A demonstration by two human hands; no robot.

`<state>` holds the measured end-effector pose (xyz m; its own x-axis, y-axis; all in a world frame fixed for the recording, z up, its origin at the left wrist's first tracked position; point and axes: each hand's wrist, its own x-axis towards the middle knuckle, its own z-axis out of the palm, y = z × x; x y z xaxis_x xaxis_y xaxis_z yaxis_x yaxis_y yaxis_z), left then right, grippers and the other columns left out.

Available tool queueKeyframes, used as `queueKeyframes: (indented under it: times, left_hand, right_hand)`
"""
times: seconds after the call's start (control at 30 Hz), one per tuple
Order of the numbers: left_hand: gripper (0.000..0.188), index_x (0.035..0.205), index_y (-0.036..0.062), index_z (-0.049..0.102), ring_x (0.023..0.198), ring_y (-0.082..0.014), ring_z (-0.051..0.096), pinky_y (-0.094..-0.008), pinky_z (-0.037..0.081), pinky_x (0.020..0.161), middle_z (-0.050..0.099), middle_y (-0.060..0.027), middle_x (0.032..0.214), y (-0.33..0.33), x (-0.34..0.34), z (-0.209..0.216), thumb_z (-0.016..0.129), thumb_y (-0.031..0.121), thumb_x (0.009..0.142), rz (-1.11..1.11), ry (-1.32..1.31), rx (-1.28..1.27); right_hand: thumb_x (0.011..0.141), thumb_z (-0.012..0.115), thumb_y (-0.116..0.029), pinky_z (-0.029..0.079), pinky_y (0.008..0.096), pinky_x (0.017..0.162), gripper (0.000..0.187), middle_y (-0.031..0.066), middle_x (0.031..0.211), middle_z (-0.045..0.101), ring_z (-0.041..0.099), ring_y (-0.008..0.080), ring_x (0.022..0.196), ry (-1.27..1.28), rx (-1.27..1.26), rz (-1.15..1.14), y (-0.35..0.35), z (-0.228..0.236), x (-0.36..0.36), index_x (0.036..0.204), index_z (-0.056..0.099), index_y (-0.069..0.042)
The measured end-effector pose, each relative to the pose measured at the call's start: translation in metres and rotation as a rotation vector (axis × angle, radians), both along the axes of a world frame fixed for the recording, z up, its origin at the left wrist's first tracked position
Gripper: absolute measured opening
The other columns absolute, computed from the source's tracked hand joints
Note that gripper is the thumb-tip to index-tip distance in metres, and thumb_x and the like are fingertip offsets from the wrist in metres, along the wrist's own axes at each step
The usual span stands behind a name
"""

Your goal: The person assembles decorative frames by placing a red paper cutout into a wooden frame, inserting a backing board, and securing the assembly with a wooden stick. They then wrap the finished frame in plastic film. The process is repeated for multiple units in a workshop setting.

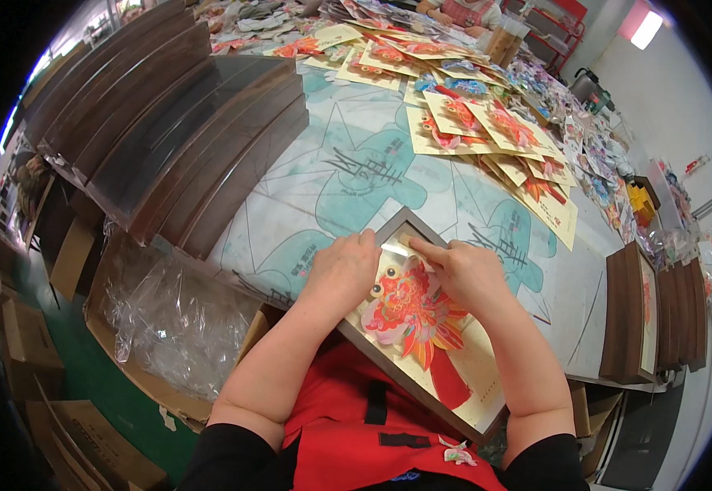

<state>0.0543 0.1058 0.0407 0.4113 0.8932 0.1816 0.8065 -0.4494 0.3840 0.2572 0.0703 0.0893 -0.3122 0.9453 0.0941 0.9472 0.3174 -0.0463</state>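
Note:
A dark brown picture frame (446, 417) lies tilted between my body and the table edge. In it is a cream card with a red and orange goldfish picture (413, 319) and a red tassel (451, 385). My left hand (341, 270) is closed over the frame's upper left side, its fingers curled near the far corner. Across the upper right side rests my right hand (472, 274), index finger stretched to the card's top and the other fingers curled in. The undersides of both hands are hidden.
Brown frames (184, 139) stand in rows at left; more frames (630, 315) stand at right. Goldfish cards (487, 131) are piled at the far side. A cardboard box of clear plastic bags (184, 319) sits below left. Another person (462, 12) works across the table.

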Motion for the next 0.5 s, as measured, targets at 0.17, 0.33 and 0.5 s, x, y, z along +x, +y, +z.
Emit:
queueKeyframes:
  times: [0.17, 0.33, 0.5]
  left_hand:
    - [0.023, 0.102, 0.0014, 0.052, 0.082, -0.034, 0.063, -0.0456, 0.051, 0.068, 0.063, -0.0157, 0.086, -0.0001, 0.0008, 0.0018, 0.049, 0.022, 0.094, 0.003, 0.002, -0.034]
    - [0.023, 0.102, 0.0009, 0.051, 0.083, -0.0339, 0.062, -0.0456, 0.051, 0.07, 0.063, -0.0157, 0.086, 0.0, 0.0009, 0.0017, 0.048, 0.022, 0.094, 0.002, 0.0, -0.039]
    - [0.023, 0.101, 0.0008, 0.051, 0.084, -0.0338, 0.062, -0.0454, 0.05, 0.07, 0.063, -0.0156, 0.086, -0.0005, 0.0007, -0.0008, 0.048, 0.022, 0.094, 0.002, -0.004, -0.025]
  right_hand:
    - [0.076, 0.067, -0.025, 0.049, 0.039, 0.053, 0.052, 0.0094, 0.066, 0.063, 0.064, 0.0278, 0.063, -0.109, -0.087, -0.086, -0.0024, 0.0145, 0.0006, 0.126, 0.058, -0.033]
    - [0.074, 0.068, -0.024, 0.049, 0.0394, 0.053, 0.052, 0.0106, 0.068, 0.064, 0.064, 0.0282, 0.063, -0.066, -0.075, -0.054, 0.0005, 0.0122, -0.0048, 0.125, 0.059, -0.032]
    - [0.077, 0.064, -0.019, 0.049, 0.0398, 0.054, 0.05, 0.0107, 0.066, 0.063, 0.064, 0.0284, 0.063, -0.087, -0.079, -0.053, 0.0035, 0.0114, -0.0078, 0.125, 0.059, -0.031]
